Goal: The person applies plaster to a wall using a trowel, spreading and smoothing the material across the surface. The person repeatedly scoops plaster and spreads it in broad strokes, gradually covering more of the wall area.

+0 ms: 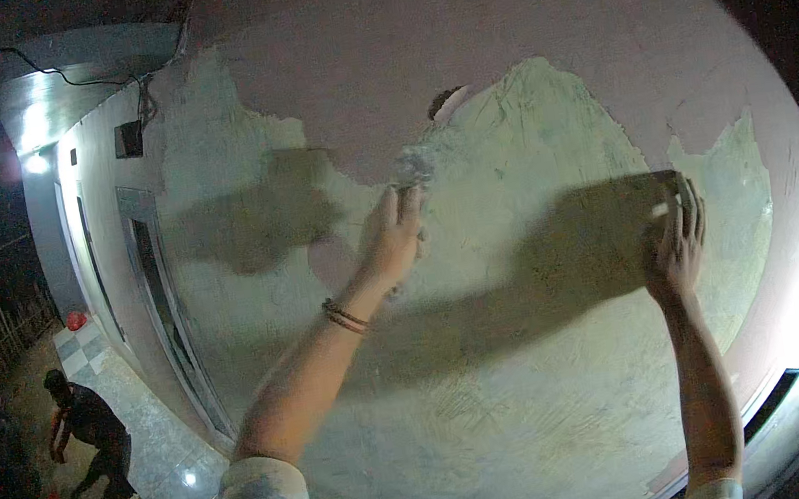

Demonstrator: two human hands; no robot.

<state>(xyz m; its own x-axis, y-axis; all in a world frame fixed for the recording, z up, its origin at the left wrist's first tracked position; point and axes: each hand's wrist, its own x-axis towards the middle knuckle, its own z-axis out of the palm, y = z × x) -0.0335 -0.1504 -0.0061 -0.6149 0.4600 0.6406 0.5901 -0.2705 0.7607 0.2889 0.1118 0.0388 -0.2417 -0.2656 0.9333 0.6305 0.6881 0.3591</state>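
Left hand (393, 240) curls at the wall (527, 374), grip unclear; right hand (676, 248) rests open there.

From the head, close behind the left hand (398, 238) and right hand (678, 238), one fisheye view faces the wall (504, 428) beyond.

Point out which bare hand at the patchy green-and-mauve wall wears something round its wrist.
The left hand, nearer the picture's middle: thin brown bracelets circle its wrist, while the right hand shows none.

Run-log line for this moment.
left hand: near patchy wall, grip unclear | right hand: near wall, grip unclear | person: left background
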